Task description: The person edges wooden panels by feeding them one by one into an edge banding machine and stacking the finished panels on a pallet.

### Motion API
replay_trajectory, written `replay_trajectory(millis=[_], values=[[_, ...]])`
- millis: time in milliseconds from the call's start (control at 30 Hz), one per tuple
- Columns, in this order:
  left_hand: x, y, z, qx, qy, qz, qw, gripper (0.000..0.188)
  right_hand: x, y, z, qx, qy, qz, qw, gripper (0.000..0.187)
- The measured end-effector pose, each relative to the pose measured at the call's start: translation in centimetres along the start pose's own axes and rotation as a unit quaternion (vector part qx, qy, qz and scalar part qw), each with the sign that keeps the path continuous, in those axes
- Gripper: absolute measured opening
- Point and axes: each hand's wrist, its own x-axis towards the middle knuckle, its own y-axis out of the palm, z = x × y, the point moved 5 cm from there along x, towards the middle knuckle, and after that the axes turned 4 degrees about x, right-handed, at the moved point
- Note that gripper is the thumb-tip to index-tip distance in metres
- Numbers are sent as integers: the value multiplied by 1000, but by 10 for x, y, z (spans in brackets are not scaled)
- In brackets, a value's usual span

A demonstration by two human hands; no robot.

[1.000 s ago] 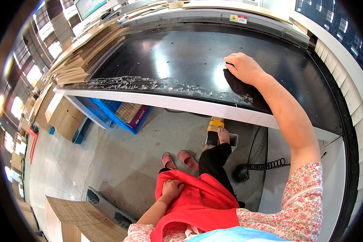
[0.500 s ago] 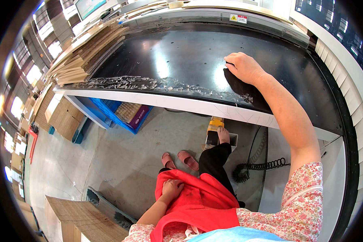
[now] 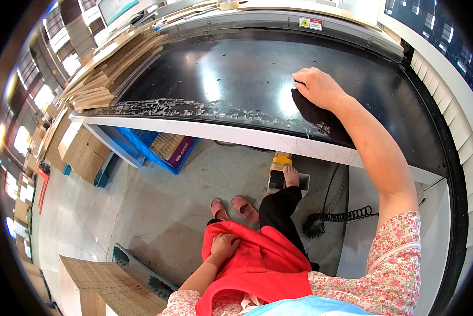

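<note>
My right hand (image 3: 318,88) rests on the black tabletop (image 3: 242,68), toward its right side, with the arm stretched out. Its fingers are curled in; whatever they may hold is hidden. A dark shadow or reflection lies just below the hand. My left hand (image 3: 225,246) lies on the red apron (image 3: 263,258) over my lap, fingers stretched out and holding nothing. Pale, scuffed wear marks (image 3: 194,109) run along the tabletop's near edge.
Stacked boards (image 3: 107,79) lie on the table's left end. Beneath stands a blue crate (image 3: 176,169) with a box inside. My bare foot (image 3: 290,176) rests on a yellow pedal (image 3: 281,159); pink slippers (image 3: 245,209) are on the floor. A coiled black hose (image 3: 315,226) hangs at right.
</note>
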Motion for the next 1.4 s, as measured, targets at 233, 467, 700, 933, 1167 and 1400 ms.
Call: replay_trajectory(millis=[233,467,700,933,1167,1400], values=[[0,-1,0,-3,-3,-2,1000,28,1,2,-3,4,-13,-9,1000,26],[0,-3,-3,0,-1,0,1000,28,0,1,-1,-1,-15,-9,1000,24],[0,-3,-3,6,4,-2,1000,28,0,2,-4,3,-22,-19,1000,23],[0,-2,-2,-3,0,-6,1000,27,1,2,-2,-3,-9,-10,1000,23],[1,-2,-2,4,-2,0,1000,27,0,1,-2,4,-15,-15,1000,23],[0,-3,-2,6,-3,3,1000,27,1,1,-2,3,-22,-18,1000,21]])
